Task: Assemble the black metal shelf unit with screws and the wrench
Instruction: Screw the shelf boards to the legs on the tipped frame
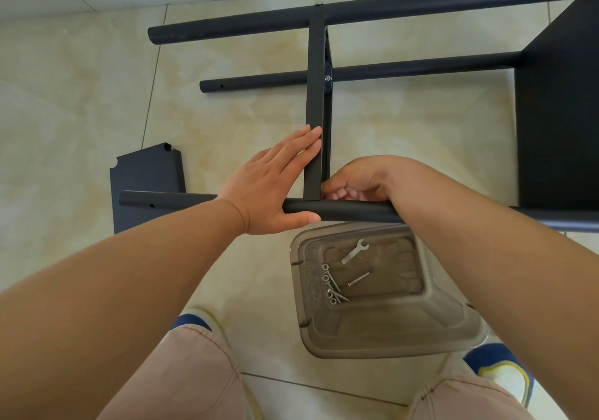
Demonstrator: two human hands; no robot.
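Black shelf frame [316, 102], left hand [275, 183] fingers flat, right hand [359, 179] fingers curled, grip hidden

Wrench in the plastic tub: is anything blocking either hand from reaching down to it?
Nothing visible covers the wrench; it lies exposed in the open tub beside loose screws. Both the left hand and right hand are on the frame, beyond the near pole.

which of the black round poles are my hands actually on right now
The nearest pole, running under both wrists: the left hand rests across it. The two farther poles lie untouched.
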